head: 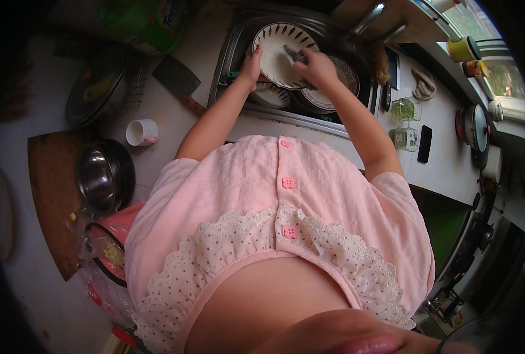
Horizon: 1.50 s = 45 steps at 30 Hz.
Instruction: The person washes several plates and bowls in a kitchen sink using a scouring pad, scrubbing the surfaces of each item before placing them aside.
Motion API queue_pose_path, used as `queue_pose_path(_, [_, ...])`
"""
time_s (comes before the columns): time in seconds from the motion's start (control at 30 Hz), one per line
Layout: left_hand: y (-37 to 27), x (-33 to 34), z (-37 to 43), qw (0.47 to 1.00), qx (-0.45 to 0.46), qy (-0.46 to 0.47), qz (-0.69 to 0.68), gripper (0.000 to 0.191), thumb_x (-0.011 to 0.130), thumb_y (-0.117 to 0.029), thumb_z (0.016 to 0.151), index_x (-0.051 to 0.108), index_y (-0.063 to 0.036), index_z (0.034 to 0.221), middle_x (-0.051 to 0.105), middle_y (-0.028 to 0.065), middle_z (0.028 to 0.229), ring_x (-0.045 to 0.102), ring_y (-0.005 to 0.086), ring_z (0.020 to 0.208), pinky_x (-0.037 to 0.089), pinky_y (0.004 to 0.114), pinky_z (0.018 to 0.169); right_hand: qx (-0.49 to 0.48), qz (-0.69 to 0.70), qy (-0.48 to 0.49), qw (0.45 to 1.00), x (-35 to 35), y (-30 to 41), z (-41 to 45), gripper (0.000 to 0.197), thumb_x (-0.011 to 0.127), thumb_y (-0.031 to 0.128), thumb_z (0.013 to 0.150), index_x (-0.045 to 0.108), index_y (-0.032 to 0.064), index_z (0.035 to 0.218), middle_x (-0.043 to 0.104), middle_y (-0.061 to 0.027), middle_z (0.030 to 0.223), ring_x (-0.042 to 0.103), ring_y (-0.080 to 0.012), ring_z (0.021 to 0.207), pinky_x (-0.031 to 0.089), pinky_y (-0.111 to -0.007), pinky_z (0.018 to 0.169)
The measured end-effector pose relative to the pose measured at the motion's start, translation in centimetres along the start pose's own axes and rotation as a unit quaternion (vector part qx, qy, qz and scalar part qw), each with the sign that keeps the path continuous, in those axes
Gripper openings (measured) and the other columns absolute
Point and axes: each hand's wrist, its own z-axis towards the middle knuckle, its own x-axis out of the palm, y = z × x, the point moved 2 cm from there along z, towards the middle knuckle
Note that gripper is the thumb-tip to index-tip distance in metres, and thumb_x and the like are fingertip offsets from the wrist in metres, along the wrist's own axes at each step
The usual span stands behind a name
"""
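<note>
My left hand (pixel 250 70) grips the left rim of a white dish (pixel 273 62) with dark leaf-shaped marks around its edge. The dish is tilted above a stainless steel sink (pixel 221 57). My right hand (pixel 319 70) holds a dark scrubber (pixel 292 54) against the inside of the dish; both are somewhat blurred. Below and to the right, partly covered by my right hand and the dish, lie stacked plates (pixel 348 73) with a patterned rim. A ribbed-looking white bowl (pixel 273 96) rests in the sink under the dish.
A faucet (pixel 367 18) reaches over the sink's right back corner. Left of the sink lie a cleaver (pixel 176 78), a white mug (pixel 142 132) and metal bowls (pixel 98 175) on a wooden board (pixel 52 190). To the right are glass mugs (pixel 405 136), a phone (pixel 425 144) and a knife (pixel 387 98).
</note>
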Motion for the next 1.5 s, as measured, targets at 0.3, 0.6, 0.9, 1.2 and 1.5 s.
queue_pose_path(0.3, [-2.1, 4.4, -3.3, 0.981, 0.114, 0.067, 0.146, 0.05, 0.038, -0.037, 0.085, 0.027, -0.0096, 0.126, 0.037, 0.0096, 0.122, 0.033, 0.0201, 0.112, 0.024, 0.029, 0.093, 0.15, -0.037, -0.083, 0.985, -2.3, -4.1, 3.7, 0.057, 0.047, 0.054, 0.069, 0.051, 0.0107, 0.105, 0.052, -0.018, 0.1, 0.048, -0.0333, 0.093, 0.042, -0.04, 0.074])
queue_pose_path(0.6, [-2.2, 3.8, -3.3, 0.989, 0.028, 0.068, 0.127, 0.047, 0.038, -0.035, 0.085, 0.029, -0.0107, 0.125, 0.045, 0.0103, 0.113, 0.042, 0.0194, 0.103, 0.033, 0.028, 0.085, -0.049, -0.283, -0.007, 0.958, -1.3, -3.3, 1.0, 0.087, 0.072, 0.034, 0.049, 0.033, 0.0058, 0.122, 0.035, -0.014, 0.121, 0.038, -0.0281, 0.106, 0.035, -0.04, 0.083])
queue_pose_path(0.9, [-2.3, 4.7, -3.7, 0.987, 0.001, 0.088, 0.135, 0.045, 0.036, -0.034, 0.087, 0.026, -0.0128, 0.125, 0.045, 0.0097, 0.11, 0.043, 0.0175, 0.099, 0.036, 0.027, 0.081, -0.071, -0.097, -0.103, 0.987, 0.7, -3.8, 1.9, 0.104, 0.072, 0.042, 0.049, 0.019, -0.0083, 0.123, 0.037, -0.0229, 0.116, 0.036, -0.0325, 0.109, 0.029, -0.041, 0.091])
queue_pose_path(1.2, [-2.0, 5.3, -3.6, 0.983, 0.09, 0.086, 0.133, 0.044, 0.04, -0.029, 0.086, 0.029, -0.0095, 0.123, 0.045, 0.0098, 0.112, 0.043, 0.0177, 0.1, 0.033, 0.027, 0.085, -0.028, -0.041, -0.173, 0.984, 0.9, -3.1, 1.9, 0.086, 0.069, 0.046, 0.052, 0.037, -0.0026, 0.116, 0.044, -0.019, 0.113, 0.043, -0.0287, 0.105, 0.036, -0.034, 0.086])
queue_pose_path(1.5, [-1.6, 3.1, -2.8, 0.976, 0.198, -0.022, 0.087, 0.041, 0.036, -0.006, 0.072, 0.043, -0.001, 0.112, 0.051, 0.0116, 0.104, 0.045, 0.0205, 0.099, 0.033, 0.027, 0.085, 0.146, 0.16, -0.023, 0.976, -0.7, -5.1, 3.9, 0.039, 0.068, 0.029, 0.06, 0.057, 0.0027, 0.085, 0.059, -0.0079, 0.071, 0.056, -0.0188, 0.063, 0.044, -0.03, 0.06])
